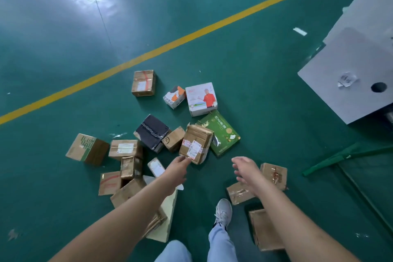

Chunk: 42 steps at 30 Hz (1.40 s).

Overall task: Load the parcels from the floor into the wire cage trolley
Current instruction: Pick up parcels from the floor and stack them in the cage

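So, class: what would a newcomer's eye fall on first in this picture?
A broad yellow painted line crosses the green floor diagonally. Below it lie scattered parcels, notably a green printed carton. The left hand touches a taped brown cardboard box; the right hand reaches open.

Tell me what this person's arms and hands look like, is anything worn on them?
Both arms are bare from the bottom edge of the picture to the fingertips: no sleeves show. The left hand and the right hand wear no gloves, and I see no watch, ring or wristband. Below them show light blue trousers and one pale grey lace-up trainer.
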Each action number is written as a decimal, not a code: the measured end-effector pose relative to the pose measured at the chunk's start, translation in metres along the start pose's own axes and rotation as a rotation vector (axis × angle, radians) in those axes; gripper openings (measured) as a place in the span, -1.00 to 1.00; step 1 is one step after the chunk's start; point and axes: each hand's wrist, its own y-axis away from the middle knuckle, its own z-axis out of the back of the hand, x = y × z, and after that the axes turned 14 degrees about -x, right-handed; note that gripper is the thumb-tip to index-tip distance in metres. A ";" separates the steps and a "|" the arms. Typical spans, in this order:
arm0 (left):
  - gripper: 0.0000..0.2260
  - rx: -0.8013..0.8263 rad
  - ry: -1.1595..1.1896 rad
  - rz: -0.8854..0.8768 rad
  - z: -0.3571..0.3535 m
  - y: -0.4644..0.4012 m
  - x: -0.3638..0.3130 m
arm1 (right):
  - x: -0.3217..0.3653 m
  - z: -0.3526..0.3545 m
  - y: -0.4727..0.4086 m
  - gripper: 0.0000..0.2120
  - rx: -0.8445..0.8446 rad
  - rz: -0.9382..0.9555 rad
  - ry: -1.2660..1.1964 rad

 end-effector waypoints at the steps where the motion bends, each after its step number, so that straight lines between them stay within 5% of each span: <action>1: -0.78 0.011 -0.020 -0.009 -0.012 -0.013 -0.007 | 0.006 0.002 -0.020 -0.78 -0.005 0.009 0.037; 5: -0.57 0.033 -0.138 0.000 -0.063 -0.083 -0.030 | 0.024 0.000 -0.106 -0.76 -0.024 0.016 0.104; 9: -0.61 0.093 -0.253 -0.100 -0.117 -0.151 -0.045 | 0.028 -0.017 -0.186 -0.75 -0.033 0.015 0.113; 20: -0.34 0.159 -0.471 0.011 -0.295 -0.424 0.017 | -0.060 -0.101 -0.462 -0.72 -0.060 -0.005 0.300; 30: -0.76 0.100 -0.230 0.351 -0.402 -0.573 0.083 | -0.115 -0.164 -0.680 -0.30 -0.160 0.169 0.458; 34: -0.75 0.090 -0.142 0.447 -0.416 -0.600 0.093 | -0.133 -0.181 -0.717 -0.15 -0.142 0.063 0.495; 39: -0.39 0.036 0.017 0.513 -0.417 -0.613 0.097 | -0.135 -0.184 -0.729 -0.13 -0.161 0.040 0.587; 42: -0.40 0.051 0.075 0.527 -0.414 -0.609 0.094 | -0.133 -0.180 -0.731 -0.15 -0.219 0.096 0.573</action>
